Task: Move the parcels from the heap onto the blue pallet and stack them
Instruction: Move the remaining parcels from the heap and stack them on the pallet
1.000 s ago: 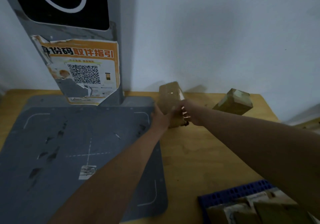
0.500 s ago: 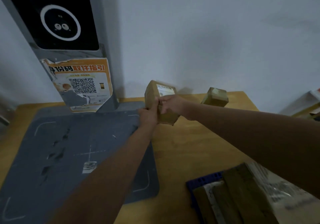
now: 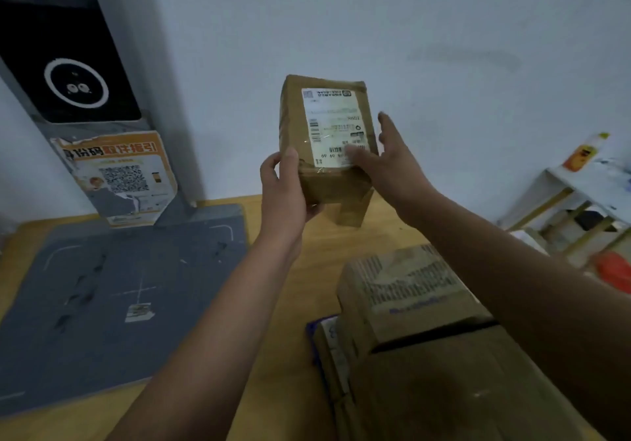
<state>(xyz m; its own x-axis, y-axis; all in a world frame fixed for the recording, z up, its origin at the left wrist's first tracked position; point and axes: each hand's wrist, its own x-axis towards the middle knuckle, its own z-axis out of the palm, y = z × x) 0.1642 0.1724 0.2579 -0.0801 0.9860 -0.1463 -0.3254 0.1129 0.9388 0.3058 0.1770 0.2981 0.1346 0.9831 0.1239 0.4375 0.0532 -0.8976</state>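
- Far left of the held parcel (image 3: 327, 133): grey mat (image 3: 119, 304) on the wooden table (image 3: 321, 270), scanner post (image 3: 68, 89) with a torn orange poster (image 3: 116, 177) behind it.
- left hand (image 3: 283, 188) grips the parcel's bottom-left corner.
- The parcel's up in the air, label facing the camera.
- right hand (image 3: 382, 160) lies flat on its right side, fingers straight, thumb on the label.
- Below it to the right: stacked parcels (image 3: 409, 304) on the blue pallet (image 3: 311, 331).

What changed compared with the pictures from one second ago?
The parcel rose from the table toward the camera and turned its label to face it. The left hand keeps its grip; the right hand has opened, only touching. The other parcel stays on the table.
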